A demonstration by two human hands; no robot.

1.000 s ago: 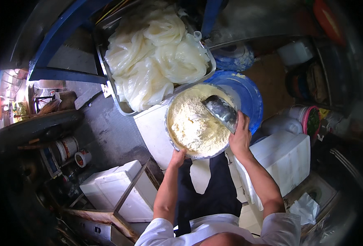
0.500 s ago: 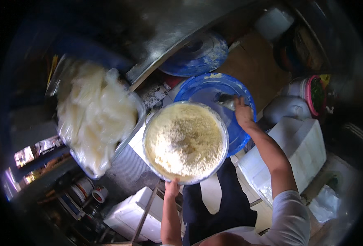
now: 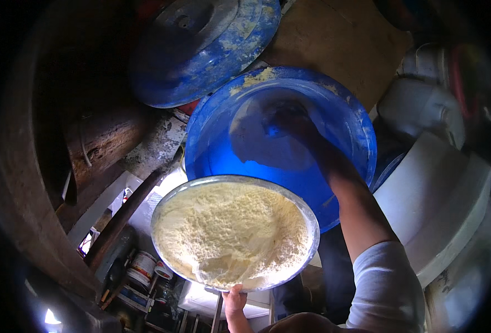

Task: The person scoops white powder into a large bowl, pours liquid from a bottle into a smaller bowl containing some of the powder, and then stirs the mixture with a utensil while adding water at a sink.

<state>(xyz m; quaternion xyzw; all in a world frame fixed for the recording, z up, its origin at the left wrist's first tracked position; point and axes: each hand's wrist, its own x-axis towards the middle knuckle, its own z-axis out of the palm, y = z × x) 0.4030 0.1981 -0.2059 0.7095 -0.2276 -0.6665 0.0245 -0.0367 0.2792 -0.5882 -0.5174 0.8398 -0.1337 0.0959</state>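
My left hand (image 3: 235,299) is closed on the near rim of a wide round metal basin (image 3: 166,195). Pale yellow flour (image 3: 228,225) fills the basin, loose and crumbly with a smoother hollow near the front. Beyond it stands a large blue plastic barrel (image 3: 367,130), its rim dusted with powder. My right arm reaches down into the barrel. In the shadow there, my right hand (image 3: 291,119) is closed around a scoop, mostly dark and hard to make out. A greyish layer of flour (image 3: 251,141) covers part of the barrel's inside, with bare blue around it.
A powder-smeared blue lid (image 3: 217,47) leans behind the barrel to the left. White foam boxes (image 3: 434,200) stand on the right, beside a translucent jug (image 3: 417,108). Brown board (image 3: 334,44) lies beyond the barrel. At lower left are tubs (image 3: 141,269) and wooden bars (image 3: 120,222).
My right hand has gone from near the barrel's right rim down into its inside. My view has leaned in closer, and the bag-covered tray on the left is out of sight.
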